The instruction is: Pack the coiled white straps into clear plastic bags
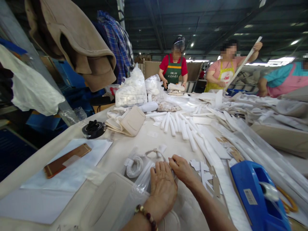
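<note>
A: How is the left hand posed?

B: It is laid palm down near the middle of the near edge of the worktop, its fingers extended, set close together and pointed toward the far edge. A bead bracelet is worn at the wrist.

A: And the right hand?

B: It is held just beside the left fingertips, knuckles bent, its forearm slanted from the near edge, right of centre. Thumb and forefinger are curled inward; whether the strap is pinched between them cannot be told.

A: Where is the beige bag found?

B: It is placed at the near edge, left of the left hand, and is partly covered by clear plastic. The looped strap is seen beyond the left fingertips, on the side of the far edge. A white coil is situated left of those fingers.

A: What is set toward the near right corner?

B: A blue tape dispenser, well apart from the bag.
</note>
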Action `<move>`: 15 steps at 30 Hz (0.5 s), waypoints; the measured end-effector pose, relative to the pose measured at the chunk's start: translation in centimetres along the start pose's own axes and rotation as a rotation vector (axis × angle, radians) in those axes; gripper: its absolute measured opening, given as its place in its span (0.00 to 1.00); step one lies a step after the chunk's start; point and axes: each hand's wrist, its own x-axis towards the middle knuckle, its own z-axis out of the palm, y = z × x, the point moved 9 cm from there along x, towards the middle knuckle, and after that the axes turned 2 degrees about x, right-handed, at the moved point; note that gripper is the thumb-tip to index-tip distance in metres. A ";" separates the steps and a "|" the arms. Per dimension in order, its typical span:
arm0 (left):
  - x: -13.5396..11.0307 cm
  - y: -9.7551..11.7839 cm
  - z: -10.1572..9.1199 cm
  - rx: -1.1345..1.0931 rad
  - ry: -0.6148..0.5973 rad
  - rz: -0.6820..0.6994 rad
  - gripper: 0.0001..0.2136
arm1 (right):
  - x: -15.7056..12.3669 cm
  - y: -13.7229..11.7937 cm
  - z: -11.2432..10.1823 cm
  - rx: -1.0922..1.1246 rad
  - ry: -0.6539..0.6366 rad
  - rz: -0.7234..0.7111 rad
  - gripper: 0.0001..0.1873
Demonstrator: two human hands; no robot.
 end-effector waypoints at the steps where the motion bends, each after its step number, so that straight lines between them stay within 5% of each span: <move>1: -0.2 0.1 0.2 0.009 0.007 0.015 0.23 | 0.0 0.1 0.0 -0.002 0.004 0.003 0.14; 4: -0.8 0.4 1.0 0.023 -0.006 0.058 0.25 | 0.3 0.6 0.2 -0.011 0.009 0.004 0.15; 9: -0.6 0.9 2.0 -0.106 -0.228 0.051 0.27 | 0.7 1.3 0.9 -0.021 -0.003 0.013 0.16; 13: -0.3 -0.9 -1.0 -0.204 -0.336 0.124 0.40 | -1.2 1.4 -0.9 0.002 0.007 0.062 0.19; 15: -0.3 -3.6 -4.3 -0.321 -0.250 0.229 0.37 | -3.8 1.5 -3.2 0.003 0.100 0.076 0.23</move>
